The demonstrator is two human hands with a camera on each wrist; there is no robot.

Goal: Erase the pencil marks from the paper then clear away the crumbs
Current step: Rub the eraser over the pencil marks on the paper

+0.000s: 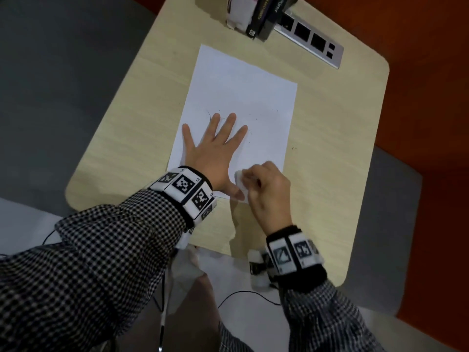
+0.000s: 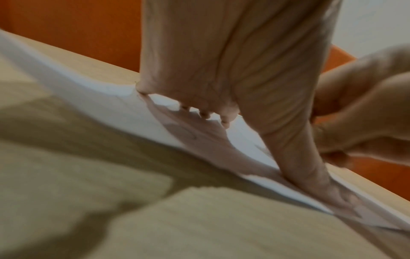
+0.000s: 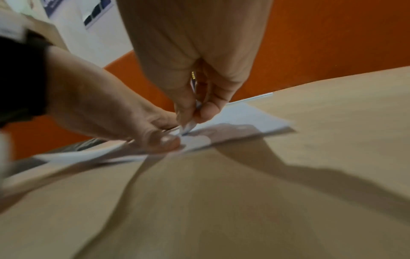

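- The paper (image 1: 241, 97) lies flat on the pale wooden surface (image 1: 330, 174), its long side running from 6 towards 12 o'clock
- The left hand (image 1: 213, 151) is spread wide, palm down, on the sheet's 7 o'clock part — fingers straight and splayed, thumb towards the near edge
- The right hand (image 1: 264, 189) pinches a white eraser (image 1: 239, 181) with curled fingers, its tip on the paper near the bottom edge, just beside the left thumb
- Faint pencil marks (image 1: 210, 116) and small dark flecks show around the left fingertips
- At 12 o'clock on the surface stand books (image 1: 266, 16) — a socket strip (image 1: 312, 39) lies beside them
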